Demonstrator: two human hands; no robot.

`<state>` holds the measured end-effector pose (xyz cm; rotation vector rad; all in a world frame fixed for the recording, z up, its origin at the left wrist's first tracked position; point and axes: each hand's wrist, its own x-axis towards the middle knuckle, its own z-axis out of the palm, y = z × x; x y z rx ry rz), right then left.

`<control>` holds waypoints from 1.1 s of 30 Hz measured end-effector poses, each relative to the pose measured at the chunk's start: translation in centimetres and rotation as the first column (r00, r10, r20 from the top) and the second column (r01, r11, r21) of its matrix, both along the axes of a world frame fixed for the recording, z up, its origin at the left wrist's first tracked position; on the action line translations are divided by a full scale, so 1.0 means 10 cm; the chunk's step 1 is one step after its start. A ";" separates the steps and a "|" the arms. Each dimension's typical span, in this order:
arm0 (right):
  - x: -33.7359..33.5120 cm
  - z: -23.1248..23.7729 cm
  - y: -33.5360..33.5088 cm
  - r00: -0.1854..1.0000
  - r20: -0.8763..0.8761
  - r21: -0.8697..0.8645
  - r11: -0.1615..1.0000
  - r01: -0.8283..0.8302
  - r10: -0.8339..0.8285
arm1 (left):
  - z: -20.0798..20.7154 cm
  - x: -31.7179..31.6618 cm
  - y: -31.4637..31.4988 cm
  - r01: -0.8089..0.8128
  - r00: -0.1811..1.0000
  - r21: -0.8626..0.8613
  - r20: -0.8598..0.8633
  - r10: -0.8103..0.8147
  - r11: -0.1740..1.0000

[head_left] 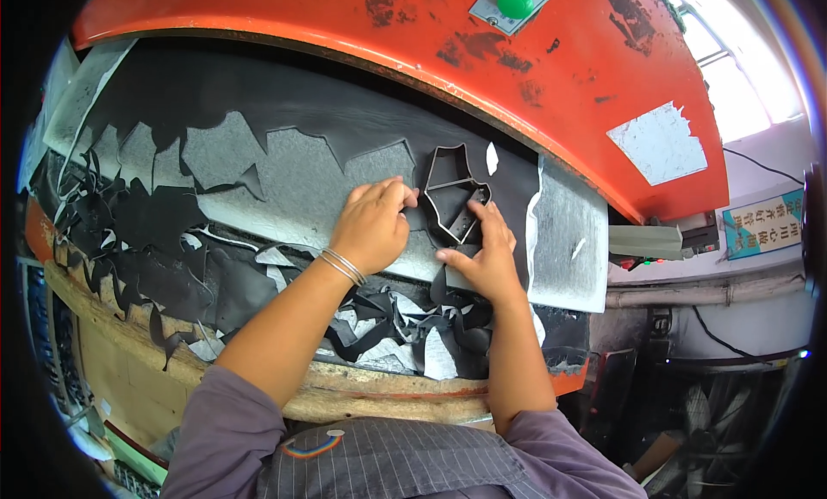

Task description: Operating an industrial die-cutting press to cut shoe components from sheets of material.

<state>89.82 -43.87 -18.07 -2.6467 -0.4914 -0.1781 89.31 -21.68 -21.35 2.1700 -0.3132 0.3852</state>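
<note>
A metal cutting die [446, 208], an open outline of thin dark walls with a crossbar, stands on a black sheet of leather-like material [345, 90]. My right hand [491, 254] grips the die's near right end, its fingers at the right wall and thumb by the near corner. Just left of the die, my left hand [372, 225] has its fingers curled in, tips close to the die's left wall. Whether those fingers pinch anything is hidden. Angular cut-outs along the sheet's near edge bare the grey cutting board [297, 167] underneath.
Black and white offcuts [405, 322] lie heaped along the near edge and at the left. An orange machine beam [560, 94] with a green button [515, 3] spans the far side. A pale board [568, 241] shows at the right, and a wooden rail [379, 391] runs before me.
</note>
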 end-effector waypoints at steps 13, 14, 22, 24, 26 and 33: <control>-0.04 -0.11 -0.02 0.994 0.105 0.045 0.999 0.026 -0.030 | 0.10 -0.09 -0.04 0.085 0.996 0.002 0.009 -0.085 0.996; 0.00 -0.12 -0.03 0.993 0.114 0.043 0.999 0.027 -0.032 | 0.12 -0.06 -0.04 0.066 0.998 0.033 0.010 -0.067 0.997; 0.20 -0.06 -0.09 0.998 0.059 0.111 0.994 -0.019 0.013 | 0.26 0.07 -0.08 0.045 0.999 0.144 -0.025 -0.042 0.989; 0.21 -0.06 -0.18 0.998 0.047 0.122 0.991 -0.057 0.052 | 0.25 0.06 -0.12 0.058 0.998 0.163 -0.033 -0.054 0.985; 0.19 -0.05 -0.18 0.998 0.041 0.105 0.994 -0.041 0.036 | 0.26 0.00 -0.12 0.069 0.998 0.195 -0.014 -0.067 0.978; 0.11 0.00 -0.07 0.999 0.045 0.069 0.997 -0.033 0.030 | 0.25 -0.08 -0.04 0.066 0.998 0.169 -0.016 -0.065 0.983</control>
